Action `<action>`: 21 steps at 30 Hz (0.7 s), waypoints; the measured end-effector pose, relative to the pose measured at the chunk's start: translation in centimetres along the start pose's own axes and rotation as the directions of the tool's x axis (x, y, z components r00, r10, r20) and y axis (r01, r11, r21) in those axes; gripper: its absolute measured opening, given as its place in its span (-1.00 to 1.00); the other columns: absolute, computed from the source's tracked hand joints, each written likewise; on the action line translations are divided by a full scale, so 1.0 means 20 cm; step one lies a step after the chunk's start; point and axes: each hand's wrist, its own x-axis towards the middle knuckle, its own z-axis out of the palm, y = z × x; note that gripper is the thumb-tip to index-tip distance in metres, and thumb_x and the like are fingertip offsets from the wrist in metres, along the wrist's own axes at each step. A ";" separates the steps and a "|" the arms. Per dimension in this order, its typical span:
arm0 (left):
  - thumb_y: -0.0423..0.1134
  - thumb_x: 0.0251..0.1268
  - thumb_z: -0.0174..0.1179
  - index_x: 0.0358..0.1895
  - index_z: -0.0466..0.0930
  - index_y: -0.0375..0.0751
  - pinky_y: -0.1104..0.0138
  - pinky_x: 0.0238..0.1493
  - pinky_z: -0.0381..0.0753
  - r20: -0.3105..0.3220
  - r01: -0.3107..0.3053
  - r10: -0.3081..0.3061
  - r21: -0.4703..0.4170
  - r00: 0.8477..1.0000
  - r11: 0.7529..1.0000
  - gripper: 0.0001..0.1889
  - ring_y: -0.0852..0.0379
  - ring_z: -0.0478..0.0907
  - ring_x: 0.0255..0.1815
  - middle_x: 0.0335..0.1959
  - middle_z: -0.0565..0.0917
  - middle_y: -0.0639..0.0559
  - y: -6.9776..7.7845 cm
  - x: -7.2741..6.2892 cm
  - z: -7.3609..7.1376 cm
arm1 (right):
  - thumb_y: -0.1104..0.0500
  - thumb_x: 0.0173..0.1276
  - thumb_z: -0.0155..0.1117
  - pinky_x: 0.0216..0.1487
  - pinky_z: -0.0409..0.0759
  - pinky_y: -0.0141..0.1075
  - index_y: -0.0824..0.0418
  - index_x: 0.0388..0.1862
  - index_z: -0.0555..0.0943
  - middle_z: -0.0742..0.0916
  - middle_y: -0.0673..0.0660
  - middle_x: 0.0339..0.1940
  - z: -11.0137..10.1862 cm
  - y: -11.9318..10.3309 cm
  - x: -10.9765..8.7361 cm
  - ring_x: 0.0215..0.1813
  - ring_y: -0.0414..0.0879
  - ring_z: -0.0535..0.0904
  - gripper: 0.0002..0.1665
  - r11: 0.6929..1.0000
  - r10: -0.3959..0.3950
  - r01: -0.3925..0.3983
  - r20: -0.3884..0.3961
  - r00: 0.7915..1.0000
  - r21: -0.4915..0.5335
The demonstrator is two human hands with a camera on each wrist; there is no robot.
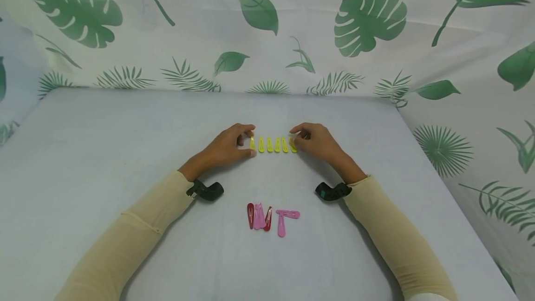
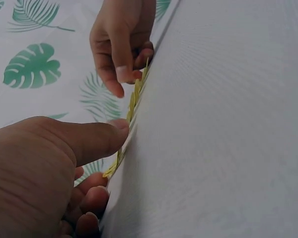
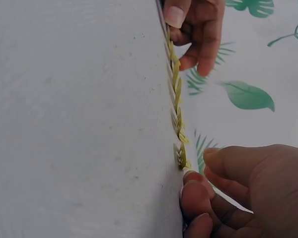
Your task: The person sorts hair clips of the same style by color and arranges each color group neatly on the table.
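Observation:
A row of slim yellow snap hair clips (image 1: 269, 145) lies upright side by side on the white table. My left hand (image 1: 230, 146) is at the row's left end, its thumb at the lower tip and index finger at the upper tip of the leftmost yellow hair clip (image 1: 252, 143). At the other end my right hand (image 1: 316, 142) is over the rightmost yellow hair clip (image 1: 293, 145), which it partly hides. In the right wrist view, that hand's thumb (image 3: 216, 157) stands apart from its fingers, which are close beside the clips (image 3: 182, 153).
Nearer me, two red hair clips (image 1: 250, 216) and two pink ones (image 1: 258, 217) form a W shape. Right of it, two pink hair clips (image 1: 282, 225) make a T-like corner. A leaf-printed cloth (image 1: 267, 50) hangs behind and along the sides.

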 end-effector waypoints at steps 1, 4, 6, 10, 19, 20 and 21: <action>-0.19 0.24 0.35 0.42 0.27 -0.28 0.24 -0.10 0.39 0.000 0.004 -0.004 0.004 1.000 1.000 -0.29 0.09 0.40 -0.13 0.10 0.51 -0.03 0.00 0.00 0.00 | 0.26 0.39 0.20 -0.28 0.51 -0.18 0.28 0.07 0.63 0.70 0.19 -0.25 0.00 0.00 0.00 -0.36 -0.03 0.60 -0.70 1.000 0.002 -0.002 0.002 1.000 0.006; -0.18 0.22 0.37 0.43 0.26 -0.25 0.23 -0.13 0.38 0.002 0.018 -0.018 0.012 1.000 1.000 -0.26 0.08 0.39 -0.14 0.10 0.49 -0.03 0.00 0.00 0.00 | 0.24 0.40 0.21 -0.30 0.53 -0.19 0.27 0.07 0.63 0.70 0.20 -0.21 0.00 0.00 0.00 -0.36 -0.04 0.62 -0.70 1.000 0.010 -0.010 0.001 1.000 0.017; -0.16 0.21 0.37 0.44 0.26 -0.23 0.24 -0.14 0.37 0.006 0.029 -0.029 0.013 1.000 1.000 -0.25 0.07 0.38 -0.15 0.09 0.46 -0.04 0.01 -0.01 0.00 | 0.23 0.40 0.22 -0.31 0.53 -0.20 0.27 0.07 0.63 0.70 0.20 -0.20 0.00 0.00 -0.01 -0.36 -0.04 0.62 -0.70 1.000 0.011 -0.010 -0.003 1.000 0.018; -0.14 0.20 0.38 0.44 0.26 -0.19 0.23 -0.15 0.36 0.017 0.036 -0.036 0.002 0.999 0.999 -0.24 0.06 0.36 -0.15 0.14 0.37 -0.09 0.01 -0.01 0.00 | 0.22 0.41 0.24 -0.35 0.53 -0.22 0.28 0.06 0.62 0.70 0.20 -0.22 0.00 0.02 -0.03 -0.37 -0.05 0.62 -0.71 1.000 0.000 0.001 -0.023 1.000 0.010; -0.04 0.16 0.40 0.42 0.32 -0.05 0.17 0.01 0.39 -0.015 0.086 -0.086 -0.048 0.996 0.995 -0.25 0.09 0.43 -0.11 0.43 0.01 -0.14 0.01 -0.03 -0.02 | 0.17 0.42 0.24 -0.41 0.52 -0.24 0.26 0.03 0.63 0.70 0.16 -0.25 -0.03 0.02 -0.16 -0.41 -0.06 0.60 -0.73 0.998 -0.026 0.027 -0.026 0.999 0.050; -0.05 0.17 0.40 0.40 0.35 -0.07 0.16 0.01 0.40 -0.019 0.074 -0.075 -0.057 0.997 0.996 -0.28 0.08 0.44 -0.11 0.41 0.05 -0.15 0.01 -0.03 -0.03 | 0.16 0.42 0.24 -0.41 0.51 -0.23 0.26 0.03 0.63 0.70 0.15 -0.25 -0.04 0.01 -0.18 -0.42 -0.06 0.60 -0.73 0.998 -0.030 0.031 -0.021 0.999 0.051; -0.06 0.20 0.38 0.37 0.38 -0.10 0.16 0.00 0.42 -0.020 0.055 -0.057 -0.060 0.998 0.997 -0.33 0.08 0.45 -0.11 0.38 0.12 -0.15 0.00 -0.04 -0.04 | 0.16 0.43 0.24 -0.41 0.51 -0.24 0.26 0.02 0.63 0.70 0.14 -0.26 -0.04 0.02 -0.20 -0.42 -0.07 0.60 -0.73 0.998 -0.033 0.033 -0.013 0.999 0.055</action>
